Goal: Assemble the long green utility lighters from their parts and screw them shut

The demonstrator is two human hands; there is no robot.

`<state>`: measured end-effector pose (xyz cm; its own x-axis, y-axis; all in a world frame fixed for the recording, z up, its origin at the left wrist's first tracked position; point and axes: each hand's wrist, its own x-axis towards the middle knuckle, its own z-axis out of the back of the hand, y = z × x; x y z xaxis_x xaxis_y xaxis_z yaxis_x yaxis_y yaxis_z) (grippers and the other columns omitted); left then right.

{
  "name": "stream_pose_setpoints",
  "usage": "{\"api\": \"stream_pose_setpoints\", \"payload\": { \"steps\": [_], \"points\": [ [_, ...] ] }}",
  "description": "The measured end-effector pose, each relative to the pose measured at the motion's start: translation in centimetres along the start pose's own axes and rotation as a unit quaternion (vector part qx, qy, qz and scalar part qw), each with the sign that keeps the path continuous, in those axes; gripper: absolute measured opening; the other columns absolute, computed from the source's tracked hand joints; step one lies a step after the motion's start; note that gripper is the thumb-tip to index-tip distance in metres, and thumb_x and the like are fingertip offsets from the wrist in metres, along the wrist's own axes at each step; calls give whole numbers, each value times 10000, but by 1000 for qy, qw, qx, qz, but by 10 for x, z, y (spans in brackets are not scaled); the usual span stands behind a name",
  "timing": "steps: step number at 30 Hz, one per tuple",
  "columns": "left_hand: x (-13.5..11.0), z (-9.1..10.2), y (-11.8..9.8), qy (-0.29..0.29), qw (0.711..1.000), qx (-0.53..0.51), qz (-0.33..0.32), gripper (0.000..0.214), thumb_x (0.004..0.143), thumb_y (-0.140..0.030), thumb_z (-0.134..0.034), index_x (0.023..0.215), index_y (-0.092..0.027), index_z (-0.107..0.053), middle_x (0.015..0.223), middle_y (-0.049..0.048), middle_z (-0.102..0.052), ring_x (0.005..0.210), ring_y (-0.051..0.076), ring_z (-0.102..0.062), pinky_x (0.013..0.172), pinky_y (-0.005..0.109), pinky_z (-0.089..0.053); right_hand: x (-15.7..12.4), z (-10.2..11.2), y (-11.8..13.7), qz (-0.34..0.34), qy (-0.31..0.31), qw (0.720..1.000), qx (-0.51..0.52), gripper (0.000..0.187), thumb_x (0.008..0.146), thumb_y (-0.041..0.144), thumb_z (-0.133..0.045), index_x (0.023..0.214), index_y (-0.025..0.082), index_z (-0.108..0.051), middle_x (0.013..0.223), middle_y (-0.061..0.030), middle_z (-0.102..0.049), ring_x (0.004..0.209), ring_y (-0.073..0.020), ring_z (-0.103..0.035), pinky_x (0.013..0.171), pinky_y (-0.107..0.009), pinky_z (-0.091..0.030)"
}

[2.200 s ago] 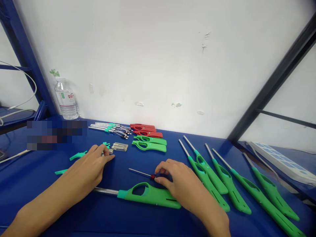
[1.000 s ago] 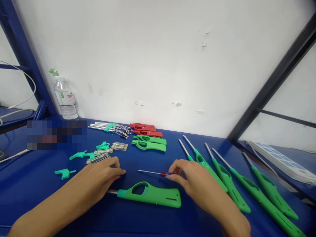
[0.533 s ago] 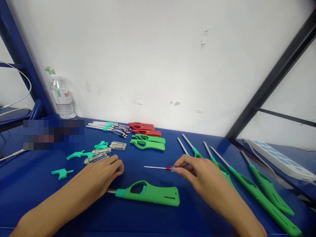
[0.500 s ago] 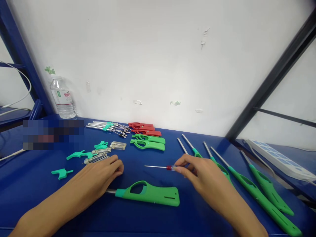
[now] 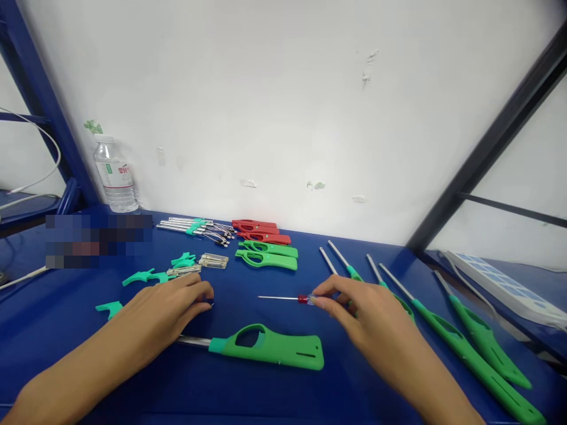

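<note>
My right hand (image 5: 354,304) pinches the clear and red handle of a screwdriver (image 5: 283,298), its thin shaft pointing left. My left hand (image 5: 186,298) has its fingers curled together. A tiny shiny tip shows at its fingertips, too small to name. In front of me lies a green long-necked lighter (image 5: 274,348), its metal tube running left beneath my left hand. Beyond that hand are clear plastic lighter tanks (image 5: 213,261) and teal triggers (image 5: 138,277), partly covered by it.
Green and red handle shells (image 5: 268,261) lie near the wall, beside metal tubes with wires (image 5: 186,225). Several green lighters (image 5: 465,348) rest at the right. A water bottle (image 5: 116,177) stands at the back left, a power strip (image 5: 505,286) at the far right.
My left hand has drawn back slightly left, with its fingertips closer together. My right hand and the screwdriver are almost unmoved. The view has shifted a little.
</note>
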<state>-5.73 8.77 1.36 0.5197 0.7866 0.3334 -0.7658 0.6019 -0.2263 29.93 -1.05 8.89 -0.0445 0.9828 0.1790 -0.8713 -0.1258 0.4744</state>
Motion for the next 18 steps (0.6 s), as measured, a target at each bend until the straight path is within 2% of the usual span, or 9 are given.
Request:
{"api": "stream_pose_setpoints", "payload": {
  "steps": [3, 7, 12, 18],
  "points": [
    [-1, -10, -1, 13, 1000, 5, -1, 338, 1121, -347, -452, 912, -284, -711, 943, 26, -770, 820, 245, -760, 724, 345, -451, 0, 0, 2, 6, -5, 1000, 0, 132, 1104, 328, -701, 1040, 351, -815, 995, 70, -883, 922, -256, -816, 773, -342, -477],
    [-2, -13, -3, 18, 1000, 15, -6, 337, 1132, -306, -395, 928, -274, -661, 925, 30, -743, 780, 240, -721, 702, 358, -386, 0, -1, 3, 8, -15, 1000, 6, 133, 1104, 315, -706, 1035, 350, -814, 1022, 76, -884, 927, -239, -817, 793, -339, -490],
    [-3, -8, -10, 19, 1000, 20, -5, 304, 1127, -290, -396, 926, -272, -622, 884, 29, -730, 748, 252, -698, 676, 373, -347, -2, -1, 6, 21, -27, 999, 4, 131, 1106, 308, -700, 1054, 339, -816, 1011, 63, -879, 907, -238, -813, 779, -345, -497],
    [-4, 1, -33, 9, 1000, 7, 8, 345, 1192, -369, -329, 973, -281, -581, 869, 13, -708, 715, 242, -658, 676, 376, -376, -9, 4, 8, 46, -55, 997, 5, 156, 1101, 282, -679, 1050, 345, -812, 1017, 49, -866, 873, -235, -807, 760, -339, -502]
  ]
}}
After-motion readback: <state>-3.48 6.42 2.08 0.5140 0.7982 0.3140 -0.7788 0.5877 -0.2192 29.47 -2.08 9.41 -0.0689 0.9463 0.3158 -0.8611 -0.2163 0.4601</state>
